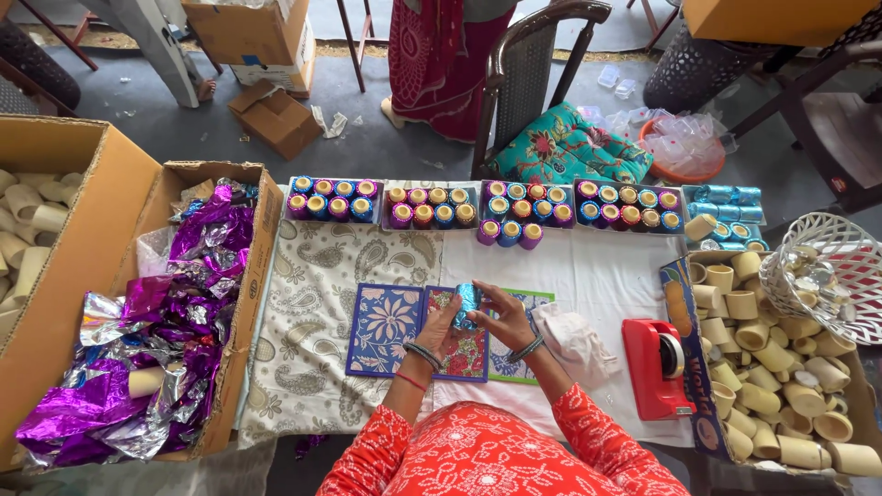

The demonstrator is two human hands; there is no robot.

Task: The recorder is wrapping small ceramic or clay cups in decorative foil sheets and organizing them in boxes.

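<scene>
Both my hands meet over the middle of the table around a small roll wrapped in shiny blue foil [468, 303]. My left hand [441, 326] cups it from the left and below. My right hand [501, 317] presses on it from the right. Under them lie three patterned mats: a blue flowered one [384, 329], a red one [469, 354] and a green-edged one [514, 366]. A pale cloth [574, 338] lies just right of my right wrist.
Trays of foil-wrapped rolls [432, 207] line the far edge. A red tape dispenser [654, 366] stands at right, beside a box of bare cardboard rolls [763, 367] and a white basket [841, 266]. A box of purple and silver foil [175, 321] sits left. A chair [533, 83] and a standing person [441, 55] are beyond.
</scene>
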